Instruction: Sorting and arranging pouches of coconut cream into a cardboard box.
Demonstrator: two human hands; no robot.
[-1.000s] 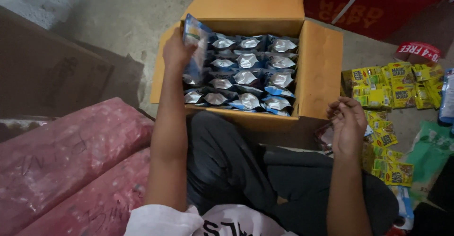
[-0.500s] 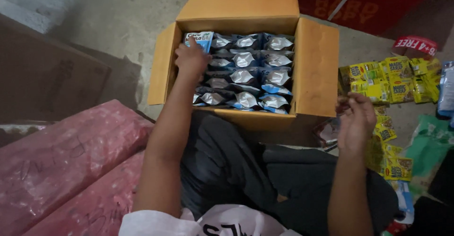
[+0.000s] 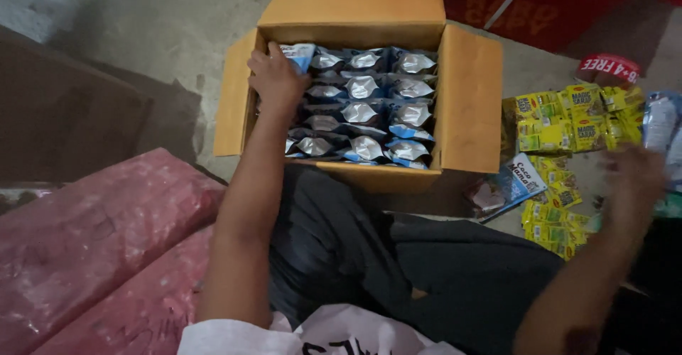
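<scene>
A blue and white packet (image 3: 298, 54) sits at the back left corner of the cardboard box (image 3: 469, 99). The box is open at the top and stands on the grey floor (image 3: 177, 21) in front of the person's legs. It is full of shiny blue and silver packets (image 3: 369, 106), set in neat rows.

The left hand (image 3: 275, 79) is inside the box. Its fingers are bent down and press on the blue and white packet and the packets by the left wall.

The right hand (image 3: 636, 184) is blurry. It is over the yellow packets (image 3: 568, 120) lying on the floor to the right of the box. I cannot tell if it is open or holding anything.

A red round label (image 3: 607, 66) lies behind the yellow packets. Pink wrapped bundles (image 3: 92, 248) lie on the left.
</scene>
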